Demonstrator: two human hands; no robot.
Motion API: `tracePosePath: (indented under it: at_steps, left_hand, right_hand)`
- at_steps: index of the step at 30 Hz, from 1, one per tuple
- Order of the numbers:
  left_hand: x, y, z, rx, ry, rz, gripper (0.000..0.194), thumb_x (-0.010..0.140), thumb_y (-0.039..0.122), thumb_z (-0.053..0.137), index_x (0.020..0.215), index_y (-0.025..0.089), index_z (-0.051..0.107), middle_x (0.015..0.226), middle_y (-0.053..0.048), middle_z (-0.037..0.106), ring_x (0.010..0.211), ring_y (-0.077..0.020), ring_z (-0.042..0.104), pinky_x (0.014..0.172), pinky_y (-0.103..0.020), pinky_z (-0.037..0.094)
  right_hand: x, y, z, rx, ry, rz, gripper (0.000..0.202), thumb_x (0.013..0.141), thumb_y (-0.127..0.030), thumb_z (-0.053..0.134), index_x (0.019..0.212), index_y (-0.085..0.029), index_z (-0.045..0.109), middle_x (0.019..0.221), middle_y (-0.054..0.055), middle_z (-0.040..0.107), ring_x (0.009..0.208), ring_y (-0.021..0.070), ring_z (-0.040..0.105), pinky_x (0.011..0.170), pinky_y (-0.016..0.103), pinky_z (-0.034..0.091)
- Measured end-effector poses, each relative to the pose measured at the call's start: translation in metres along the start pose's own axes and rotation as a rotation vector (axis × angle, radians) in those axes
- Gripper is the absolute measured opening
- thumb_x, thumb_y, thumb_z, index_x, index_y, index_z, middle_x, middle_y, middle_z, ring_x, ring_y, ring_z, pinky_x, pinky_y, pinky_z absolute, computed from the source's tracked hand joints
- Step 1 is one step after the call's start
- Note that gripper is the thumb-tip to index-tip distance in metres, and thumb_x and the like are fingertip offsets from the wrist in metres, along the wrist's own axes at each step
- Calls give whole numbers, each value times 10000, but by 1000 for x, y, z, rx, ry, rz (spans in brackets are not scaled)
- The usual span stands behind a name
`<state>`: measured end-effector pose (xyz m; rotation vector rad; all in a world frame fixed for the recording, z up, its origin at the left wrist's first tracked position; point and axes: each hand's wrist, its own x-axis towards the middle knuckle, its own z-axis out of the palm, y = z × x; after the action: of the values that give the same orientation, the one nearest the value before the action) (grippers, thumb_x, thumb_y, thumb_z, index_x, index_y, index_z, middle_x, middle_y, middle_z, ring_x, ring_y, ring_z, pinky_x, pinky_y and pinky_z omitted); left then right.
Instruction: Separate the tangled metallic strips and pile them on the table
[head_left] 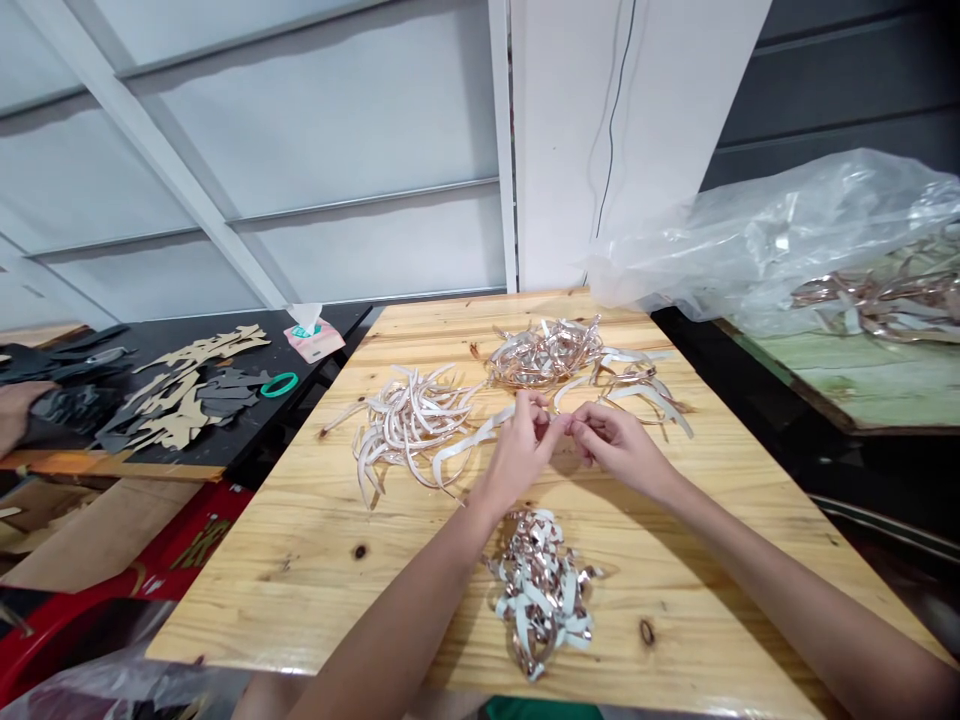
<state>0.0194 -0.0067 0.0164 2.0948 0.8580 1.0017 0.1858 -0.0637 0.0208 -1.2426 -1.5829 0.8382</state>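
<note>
Over the middle of the wooden table, my left hand is closed in a pinch on the end of a pale strip, which trails to the left. Fingertips almost touching it, my right hand is also pinched; what it holds is too small to make out. Behind my hands lies a tangled heap of shiny copper and white strips. A pile of narrow pale strips is on the left. Nearer my body sits a heap of short curled scraps. Loose strips lie beyond my right hand.
On a black table at the left are beige and grey cut pieces, a green tape ring and a tissue pack. A person's hand shows at the far left. Clear plastic sheeting covers more strips at the right.
</note>
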Motion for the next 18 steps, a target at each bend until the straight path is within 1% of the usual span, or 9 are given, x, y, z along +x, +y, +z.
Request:
tracePosePath:
  at_steps: [1, 2, 5, 6, 8, 11, 14, 16, 18]
  left_hand:
    - [-1, 0, 0, -34, 14, -11, 269, 991, 482, 485, 1009, 219, 431, 722, 43, 503, 607, -128, 482, 619, -258, 381]
    - [-1, 1, -1, -48, 1, -1, 274, 999, 488, 460, 956, 218, 428, 721, 40, 490, 612, -126, 470, 623, -260, 379]
    - [-4, 4, -3, -36, -142, 85, 372, 1026, 496, 351, 795, 212, 413, 713, 15, 481, 653, -141, 466, 660, -278, 385]
    - [-4, 5, -3, -41, -184, 100, 394, 1027, 505, 334, 777, 211, 415, 713, 9, 488, 665, -147, 471, 666, -282, 391]
    - [-5, 8, -4, -56, -221, 89, 406, 1025, 517, 323, 780, 213, 436, 727, 1, 513, 682, -156, 492, 680, -286, 412]
    - [-6, 10, -3, -83, -219, 38, 411, 1045, 475, 260, 811, 215, 477, 758, -19, 572, 708, -167, 546, 726, -301, 457]
    - [-6, 9, 1, -91, -194, 23, 407, 1047, 461, 255, 840, 212, 502, 791, -43, 609, 738, -180, 577, 743, -316, 485]
    - [-5, 7, 4, -82, -174, 24, 405, 1046, 465, 264, 839, 213, 506, 783, -41, 607, 731, -179, 579, 742, -315, 488]
    - [-4, 5, 5, -85, -145, 25, 411, 1048, 462, 260, 823, 216, 500, 758, -31, 598, 715, -172, 581, 750, -309, 485]
  right_hand:
    - [-1, -1, 0, 61, -10, -18, 224, 966, -361, 513, 809, -208, 561, 619, -27, 538, 547, 141, 492, 530, 268, 366]
    - [-2, -2, 1, 92, -4, -39, 229, 963, -360, 524, 794, -208, 553, 622, -29, 526, 553, 136, 477, 531, 265, 364]
    - [-6, -8, 7, 107, 35, -77, 229, 951, -332, 546, 760, -206, 530, 639, -27, 515, 565, 129, 460, 534, 261, 356]
    - [-7, -10, 9, 105, 46, -76, 225, 946, -326, 550, 758, -205, 529, 643, -26, 517, 567, 129, 465, 535, 262, 358]
    - [-9, -12, 12, 108, 72, -63, 215, 936, -319, 558, 755, -206, 530, 645, -22, 529, 569, 131, 481, 538, 263, 367]
    - [-9, -11, 14, 152, 87, -35, 195, 914, -310, 576, 752, -210, 538, 628, -23, 542, 568, 136, 503, 545, 264, 393]
    - [-7, -8, 12, 191, 101, -5, 187, 909, -321, 572, 759, -210, 561, 595, -26, 548, 533, 133, 504, 524, 264, 403]
    - [-3, -10, 4, 190, 124, -7, 182, 907, -318, 577, 762, -209, 581, 590, -23, 559, 524, 132, 511, 523, 268, 415]
    - [3, -15, -11, 193, 196, -48, 153, 904, -304, 596, 786, -207, 610, 622, -14, 584, 556, 137, 543, 550, 275, 444]
